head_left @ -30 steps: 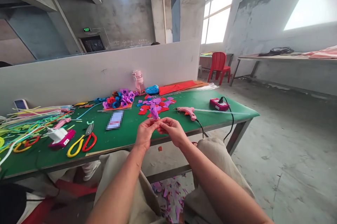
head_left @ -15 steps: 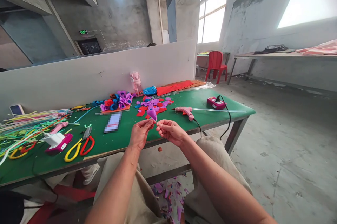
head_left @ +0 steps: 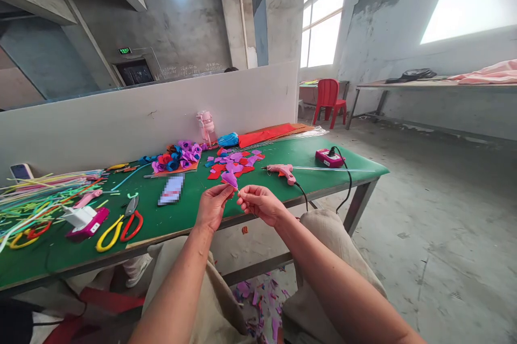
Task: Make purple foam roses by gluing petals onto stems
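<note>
A purple paper flower is held just above the table's front edge, over my lap. My left hand is closed, with thumb and fingers pinching the flower near its base. My right hand is also closed, its fingertips pinching the thin stem end at the flower's base; the stem itself is mostly hidden. Just beyond my hands lie loose purple, red and blue paper petals. To their right, a pink glue gun rests on the green table.
Finished paper flowers are heaped at the back left. Scissors, a phone, a power strip and many coloured stems lie leftward. A second power strip sits right. Paper scraps litter the floor.
The purple flower has turned and tilted between my fingers, showing a flatter petal side. Both hands stay almost in place, and the whole view has shifted slightly.
</note>
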